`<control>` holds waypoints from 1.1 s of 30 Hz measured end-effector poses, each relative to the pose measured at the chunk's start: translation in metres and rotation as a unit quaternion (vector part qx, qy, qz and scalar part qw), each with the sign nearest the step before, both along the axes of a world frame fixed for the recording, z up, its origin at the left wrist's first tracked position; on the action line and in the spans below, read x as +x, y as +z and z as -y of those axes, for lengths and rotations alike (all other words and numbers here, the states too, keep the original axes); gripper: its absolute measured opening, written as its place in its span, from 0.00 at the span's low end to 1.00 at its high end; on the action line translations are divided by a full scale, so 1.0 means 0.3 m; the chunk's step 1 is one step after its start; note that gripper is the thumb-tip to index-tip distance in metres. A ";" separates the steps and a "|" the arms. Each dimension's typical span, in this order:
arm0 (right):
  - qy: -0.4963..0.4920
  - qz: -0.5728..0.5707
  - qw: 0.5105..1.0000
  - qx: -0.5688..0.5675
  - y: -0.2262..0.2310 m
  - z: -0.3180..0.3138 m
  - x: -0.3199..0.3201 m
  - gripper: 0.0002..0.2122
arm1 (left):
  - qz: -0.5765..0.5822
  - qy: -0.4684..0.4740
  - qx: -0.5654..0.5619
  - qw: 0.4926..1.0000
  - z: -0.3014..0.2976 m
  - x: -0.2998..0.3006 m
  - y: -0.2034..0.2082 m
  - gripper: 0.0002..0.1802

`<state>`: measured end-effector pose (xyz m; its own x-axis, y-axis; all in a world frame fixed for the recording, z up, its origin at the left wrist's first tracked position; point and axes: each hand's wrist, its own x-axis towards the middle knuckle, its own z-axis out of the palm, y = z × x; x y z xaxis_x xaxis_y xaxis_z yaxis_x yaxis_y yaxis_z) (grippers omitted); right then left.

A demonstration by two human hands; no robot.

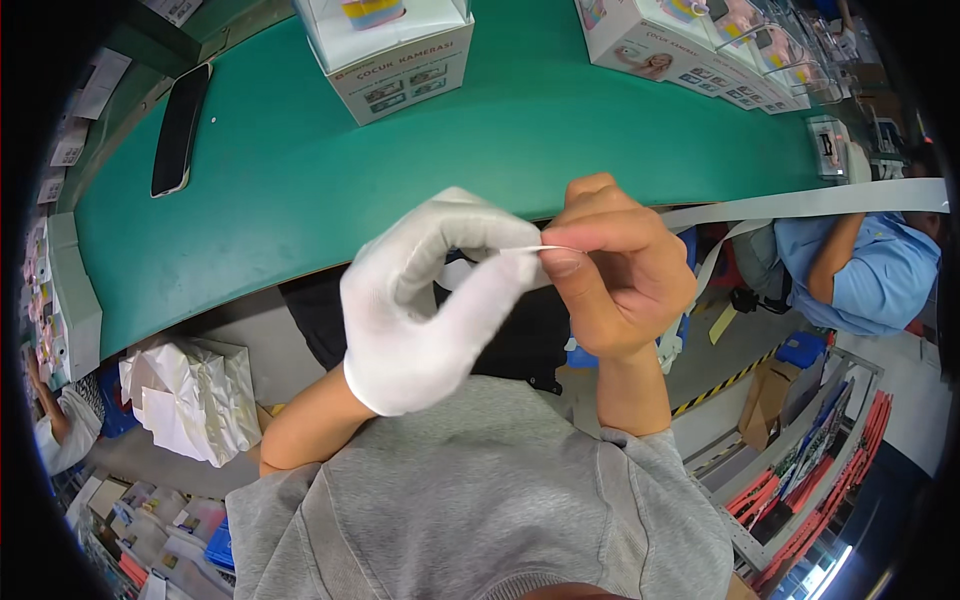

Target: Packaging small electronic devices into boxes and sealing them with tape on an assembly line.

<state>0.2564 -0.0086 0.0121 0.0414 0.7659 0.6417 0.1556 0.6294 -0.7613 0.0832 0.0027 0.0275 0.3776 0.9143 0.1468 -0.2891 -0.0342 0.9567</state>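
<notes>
Left hand (400, 335), right hand (637, 270), white strip (545, 248) between.

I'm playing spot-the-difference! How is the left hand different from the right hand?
The left hand wears a white glove; the right hand is bare. The left hand's fingers curve around a big gap, while the right hand's leave a smaller one. Both pinch the same thin white strip.

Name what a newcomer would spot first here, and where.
Probably the gloved left hand and the bare right hand, mid-picture, both pinching a thin white piece. Next, the bright green table beyond them, with a white box at the top, left of centre, and a dark phone at upper left.
</notes>
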 end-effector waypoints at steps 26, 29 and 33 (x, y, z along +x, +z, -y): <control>0.025 -0.018 0.999 0.033 -0.084 -0.026 -0.069 0.10 | 0.011 0.136 0.048 0.989 0.046 0.022 -0.067 0.07; 0.008 -0.027 1.000 0.000 -0.107 -0.032 -0.095 0.05 | -0.042 0.148 0.074 0.985 0.031 -0.017 -0.127 0.09; -0.023 0.036 0.995 -0.094 -0.070 -0.079 -0.019 0.04 | -0.203 0.230 0.465 0.831 -0.209 -0.190 -0.114 0.40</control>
